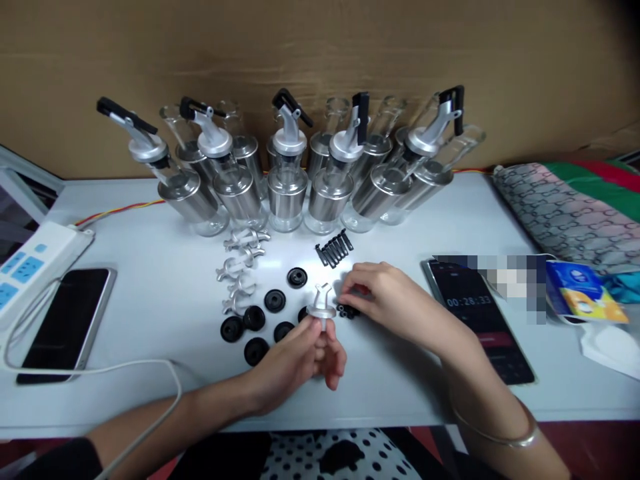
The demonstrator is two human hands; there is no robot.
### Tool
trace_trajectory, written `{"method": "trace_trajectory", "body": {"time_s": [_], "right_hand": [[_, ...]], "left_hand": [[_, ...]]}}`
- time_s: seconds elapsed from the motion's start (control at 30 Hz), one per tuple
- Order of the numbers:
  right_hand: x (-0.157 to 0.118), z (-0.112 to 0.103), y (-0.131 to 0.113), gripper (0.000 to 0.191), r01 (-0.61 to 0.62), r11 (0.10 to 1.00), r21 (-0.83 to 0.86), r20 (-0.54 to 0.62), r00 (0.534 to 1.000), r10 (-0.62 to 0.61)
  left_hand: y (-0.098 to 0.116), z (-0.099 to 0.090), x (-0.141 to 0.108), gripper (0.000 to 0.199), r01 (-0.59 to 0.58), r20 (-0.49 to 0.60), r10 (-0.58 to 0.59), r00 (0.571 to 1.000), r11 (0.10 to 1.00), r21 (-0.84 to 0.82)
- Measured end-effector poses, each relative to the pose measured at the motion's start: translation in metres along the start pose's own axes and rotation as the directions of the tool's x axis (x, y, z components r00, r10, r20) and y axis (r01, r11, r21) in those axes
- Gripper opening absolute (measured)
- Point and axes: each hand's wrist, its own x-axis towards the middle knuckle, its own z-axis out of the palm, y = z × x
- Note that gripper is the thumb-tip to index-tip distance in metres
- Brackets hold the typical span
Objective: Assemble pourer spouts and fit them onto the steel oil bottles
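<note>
My left hand (320, 357) is closed on a silver pourer spout (323, 301), held upright by its lower stem between thumb and fingers. My right hand (375, 293) is just to its right, with fingertips pinched together over a small cluster of black ring-like pieces (345, 311); what lies between those fingertips is hidden. Around the left hand lie several round black stoppers (275, 301), one partly covered by the hand. Farther left is a column of loose silver spouts (240, 267). Several slim black levers (335, 249) lie in a row beyond the right hand.
Steel-sleeved glass bottles (287, 193) stand across the back, the front ones topped with pourers. A phone (67, 323) and power strip (40, 260) are at left, with a white cable (125, 364) crossing my left forearm. At right are a phone with a timer (480, 320) and a tissue pack (583, 290).
</note>
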Motion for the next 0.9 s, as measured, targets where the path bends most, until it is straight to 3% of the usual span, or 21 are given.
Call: {"method": "trace_trajectory", "body": {"time_s": [0.17, 0.47, 0.67, 0.8, 0.9], "right_hand": [[0.004, 0.0, 0.004, 0.011, -0.06, 0.998, 0.009, -0.106, 0.992, 0.061], [0.003, 0.002, 0.007, 0.009, 0.058, 0.997, -0.057, -0.142, 0.988, -0.066], [-0.002, -0.003, -0.005, 0.009, 0.097, 0.967, 0.237, -0.323, 0.946, -0.016], [-0.006, -0.003, -0.012, 0.014, 0.199, 0.904, 0.377, -0.364, 0.93, -0.053], [-0.006, -0.001, -0.016, 0.018, 0.233, 0.838, 0.494, -0.333, 0.941, -0.065]], "left_hand": [[0.0, 0.0, 0.0, 0.038, -0.006, -0.003, 0.006, 1.0, 1.0, 0.0], [0.001, 0.001, -0.001, 0.039, 0.005, -0.002, -0.005, 1.0, 1.0, -0.002], [0.001, 0.001, -0.001, 0.037, -0.009, -0.007, 0.009, 1.0, 1.0, -0.01], [0.002, 0.001, -0.002, 0.037, -0.025, 0.008, 0.025, 1.0, 1.0, -0.014], [0.003, 0.001, -0.003, 0.036, -0.037, 0.054, 0.039, 0.998, 0.998, -0.044]]}}
